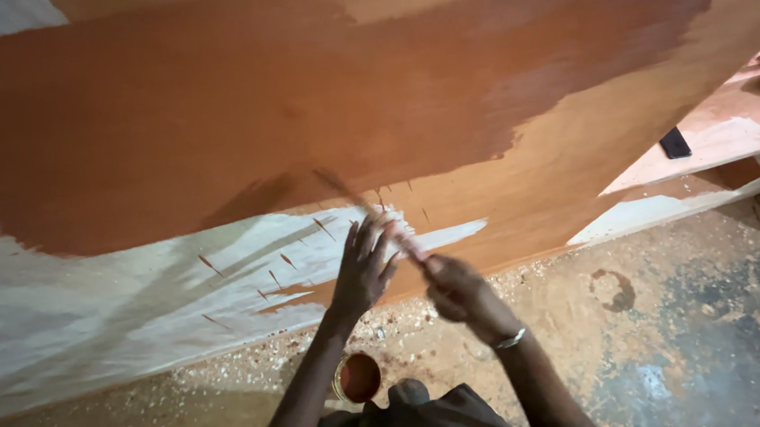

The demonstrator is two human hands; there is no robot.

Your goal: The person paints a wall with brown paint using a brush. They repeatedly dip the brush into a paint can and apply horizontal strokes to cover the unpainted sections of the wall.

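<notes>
A large wooden board lies flat, its upper part coated in wet reddish-brown stain and its lower left part pale and bare. My right hand is shut on a paintbrush, blurred with motion, its bristles on the board near the edge of the stained patch. My left hand hovers beside the brush handle with fingers spread, holding nothing. Small stain drips mark the pale wood near the brush. A round tin of brown stain stands on the floor just below my left forearm.
The floor is dusty concrete strewn with wood shavings, with a ring-shaped stain mark. At the right, other pale boards lie stacked, with a small dark flat object on one. My dark clothing shows at the bottom.
</notes>
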